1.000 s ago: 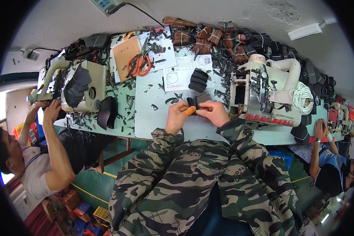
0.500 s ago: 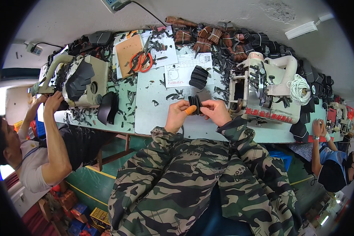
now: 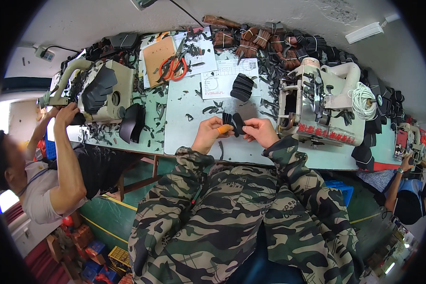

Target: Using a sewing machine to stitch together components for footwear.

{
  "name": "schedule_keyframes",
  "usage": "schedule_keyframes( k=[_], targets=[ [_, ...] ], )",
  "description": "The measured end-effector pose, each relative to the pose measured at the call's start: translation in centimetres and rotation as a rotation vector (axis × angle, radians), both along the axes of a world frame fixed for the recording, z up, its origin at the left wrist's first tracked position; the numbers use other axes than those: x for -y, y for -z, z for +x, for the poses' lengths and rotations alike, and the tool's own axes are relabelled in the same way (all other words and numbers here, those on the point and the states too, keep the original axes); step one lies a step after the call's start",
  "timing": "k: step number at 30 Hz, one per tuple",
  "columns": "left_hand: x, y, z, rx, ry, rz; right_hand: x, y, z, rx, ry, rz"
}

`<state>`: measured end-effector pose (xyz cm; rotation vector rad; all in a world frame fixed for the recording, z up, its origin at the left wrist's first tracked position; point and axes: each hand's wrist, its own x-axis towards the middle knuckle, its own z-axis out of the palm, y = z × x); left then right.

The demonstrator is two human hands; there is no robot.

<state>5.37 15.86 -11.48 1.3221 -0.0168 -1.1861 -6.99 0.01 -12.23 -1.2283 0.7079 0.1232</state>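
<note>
Over the near part of the table, my left hand (image 3: 207,134) grips a small stack of black pieces (image 3: 226,118), with an orange cover on one finger. My right hand (image 3: 262,132) pinches a black rounded piece (image 3: 238,123) that tilts away from the stack. The lower ends of the pieces are close together between my fingertips. Just beyond my hands, a fanned stack of similar black pieces (image 3: 242,87) lies on a printed sheet (image 3: 217,80).
Orange-handled scissors (image 3: 173,69) lie on brown card (image 3: 155,59). A cream machine (image 3: 317,102) stands on my right; another (image 3: 113,90) is at the left, where a co-worker (image 3: 57,175) works. Tied brown bundles (image 3: 247,48) line the back. Black scraps (image 3: 213,108) litter the table.
The black pieces between my hands have spread apart, with one now leaning away from the stack toward my right hand. The right-hand co-worker's arms have shifted.
</note>
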Motion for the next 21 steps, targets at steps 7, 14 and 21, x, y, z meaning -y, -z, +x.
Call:
schedule_keyframes(
  k=[7, 14, 21],
  targets=[
    [-3.1, 3.6, 0.0, 0.686, 0.206, 0.277, 1.7, 3.4, -1.7, 0.002, -0.105, -0.931],
    [-1.2, 3.2, -4.0, 1.245, 1.125, 0.263, 1.7, 4.7, -0.7, 0.087, -0.402, -1.085],
    [-0.7, 2.4, -0.6, 1.457, 0.804, 0.210, -0.5, 3.1, 1.2, 0.105, -0.492, -1.026]
  ],
)
